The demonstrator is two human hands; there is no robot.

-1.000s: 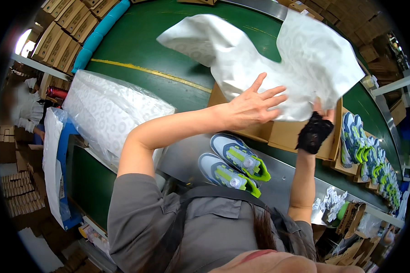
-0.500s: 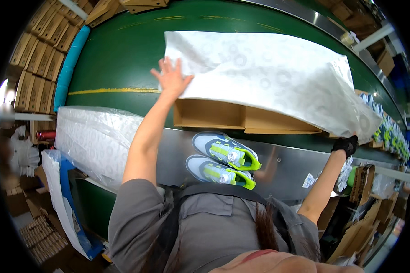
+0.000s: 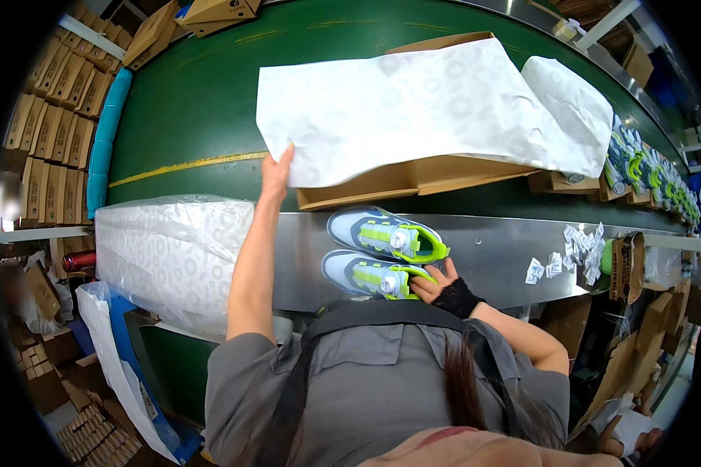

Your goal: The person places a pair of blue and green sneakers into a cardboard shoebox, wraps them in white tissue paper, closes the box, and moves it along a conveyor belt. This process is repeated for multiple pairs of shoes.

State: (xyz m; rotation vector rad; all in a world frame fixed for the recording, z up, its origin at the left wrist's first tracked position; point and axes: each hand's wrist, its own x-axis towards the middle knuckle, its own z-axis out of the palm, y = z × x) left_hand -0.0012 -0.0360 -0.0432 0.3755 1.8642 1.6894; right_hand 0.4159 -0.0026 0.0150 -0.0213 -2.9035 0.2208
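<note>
The paper sheet (image 3: 420, 109) lies over the open box (image 3: 413, 177) on the belt (image 3: 187, 101), long axis left to right; the left hand (image 3: 276, 171) pinches its near-left corner. 2 shoes (image 3: 382, 253) lie nearer, toes left, and the right hand (image 3: 440, 286) closes loosely on the nearer shoe's heel
</note>
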